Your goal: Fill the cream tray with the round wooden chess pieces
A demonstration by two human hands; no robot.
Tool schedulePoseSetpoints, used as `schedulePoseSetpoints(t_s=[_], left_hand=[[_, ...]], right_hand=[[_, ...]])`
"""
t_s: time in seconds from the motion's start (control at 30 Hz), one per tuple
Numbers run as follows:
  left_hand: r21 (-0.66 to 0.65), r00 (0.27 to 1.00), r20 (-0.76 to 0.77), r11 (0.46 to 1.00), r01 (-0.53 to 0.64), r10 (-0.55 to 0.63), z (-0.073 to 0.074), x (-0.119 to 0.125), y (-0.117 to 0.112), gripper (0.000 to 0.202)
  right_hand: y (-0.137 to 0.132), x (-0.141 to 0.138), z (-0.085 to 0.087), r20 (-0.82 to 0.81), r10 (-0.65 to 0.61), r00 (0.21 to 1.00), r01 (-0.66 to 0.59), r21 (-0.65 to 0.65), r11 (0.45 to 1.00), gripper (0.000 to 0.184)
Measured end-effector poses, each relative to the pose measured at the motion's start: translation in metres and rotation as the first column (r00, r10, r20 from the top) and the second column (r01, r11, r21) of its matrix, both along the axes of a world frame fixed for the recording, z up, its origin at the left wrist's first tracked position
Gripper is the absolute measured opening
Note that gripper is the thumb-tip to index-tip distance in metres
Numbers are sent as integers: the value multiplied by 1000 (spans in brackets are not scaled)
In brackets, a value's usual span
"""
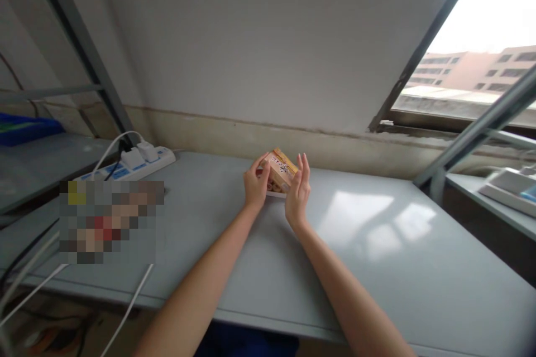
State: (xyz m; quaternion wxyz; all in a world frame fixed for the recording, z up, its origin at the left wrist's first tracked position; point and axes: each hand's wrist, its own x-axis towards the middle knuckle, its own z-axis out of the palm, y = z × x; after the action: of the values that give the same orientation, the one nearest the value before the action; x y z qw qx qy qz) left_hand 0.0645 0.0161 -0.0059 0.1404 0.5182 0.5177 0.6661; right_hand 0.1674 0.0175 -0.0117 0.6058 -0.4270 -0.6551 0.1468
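Orange-and-cream printed box (pixel 281 170), apparently thin cardboard, sits tilted between my two hands, towards the wall side of the smooth grey-blue tabletop (pixel 196 206); I can't tell whether its lower edge rests there. My left hand (pixel 255 183) pinches the upper left corner between thumb and fingers. My right hand (pixel 298 192) lies along the right side, fingers straight and not wrapped round. I expect it to feel light, stiff along its folds, easily dented on the broad faces and slightly slippery; opposite edges look the best hold.
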Motion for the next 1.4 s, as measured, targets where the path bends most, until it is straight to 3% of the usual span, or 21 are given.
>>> schedulePoseSetpoints(t_s=[0.13,0.27,0.43,0.53,0.63,0.73,0.8,0.93,1.1,1.17,1.3,1.4], left_hand=[[63,991,132,998,-3,-6,9,4,-3,40],[183,994,108,983,-32,12,21,13,-16,36],[347,983,-169,938,-13,76,28,13,-27,34],[385,897,-418,922,33,142,25,-2,-23,38],[328,757,-618,945,5,211,19,-17,-15,43],[207,631,-740,971,-117,234,10,-24,-10,46],[125,584,-775,965,-232,241,2,-27,-7,47],[-22,539,-807,901,-434,240,-14,-37,0,41],[-270,535,-836,754,-599,126,-24,-49,2,31],[-301,550,-825,728,-616,125,-25,-49,2,30],[-228,555,-808,764,-603,196,-23,-42,2,38],[-189,631,-758,869,-457,167,-20,-33,5,51]], right_hand=[[-10,-9,5,33,14,999,-18,130,991,43],[-14,-11,9,54,-32,998,21,205,979,44],[-12,-7,13,94,-74,993,52,217,975,43],[-4,-1,10,130,-139,982,108,219,970,40],[3,3,6,157,-191,969,157,208,966,38],[6,3,1,160,-216,963,180,209,961,36],[6,0,-1,169,-217,961,176,226,958,35],[5,-2,-2,223,-190,956,126,273,954,33],[2,0,-2,291,-140,946,37,331,943,30],[1,-1,-2,323,-124,938,1,355,935,29],[3,0,0,340,-116,933,-13,353,935,28],[14,10,0,329,-78,941,-28,305,952,28]])
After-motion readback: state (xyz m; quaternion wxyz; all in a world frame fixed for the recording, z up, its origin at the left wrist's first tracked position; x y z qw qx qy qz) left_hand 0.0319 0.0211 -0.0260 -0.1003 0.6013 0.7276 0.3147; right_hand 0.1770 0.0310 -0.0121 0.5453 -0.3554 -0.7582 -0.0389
